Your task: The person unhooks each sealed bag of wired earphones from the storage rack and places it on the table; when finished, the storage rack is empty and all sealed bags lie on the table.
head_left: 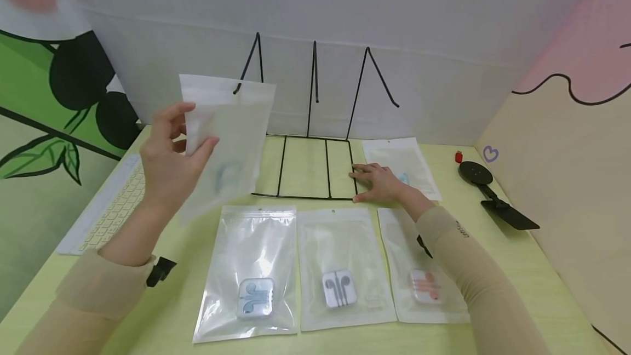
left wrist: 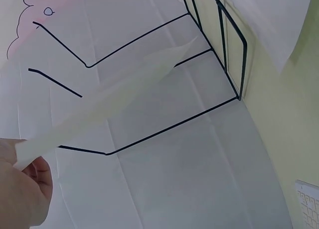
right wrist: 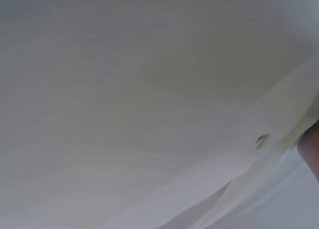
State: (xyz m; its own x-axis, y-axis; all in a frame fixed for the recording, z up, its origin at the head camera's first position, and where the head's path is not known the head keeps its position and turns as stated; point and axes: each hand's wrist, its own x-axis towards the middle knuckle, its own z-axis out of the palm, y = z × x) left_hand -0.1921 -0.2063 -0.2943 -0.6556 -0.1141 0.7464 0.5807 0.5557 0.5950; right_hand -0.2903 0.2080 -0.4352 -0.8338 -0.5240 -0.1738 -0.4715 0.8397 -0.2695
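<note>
My left hand (head_left: 170, 152) pinches the left edge of a white zip bag (head_left: 231, 125) that has a faint bluish shape inside. The bag's top meets the left hook of a black wire rack (head_left: 315, 73); the hook's tip shows in front of it. Whether the hook passes through the hole, I cannot tell. Edge-on in the left wrist view, the bag (left wrist: 109, 102) runs up from the hand (left wrist: 25, 189). With fingers spread, my right hand (head_left: 379, 182) rests on the right side of the rack's base. White bag film (right wrist: 149, 114) fills most of the right wrist view.
In front lie bags holding boxed earphones: blue (head_left: 255, 297), grey (head_left: 339, 288) and pink (head_left: 426, 286). Another bag (head_left: 394, 155) lies behind my right hand. A white keyboard (head_left: 110, 212) is at left; a black folding stand (head_left: 498, 196) and small red object (head_left: 459, 156) are at right.
</note>
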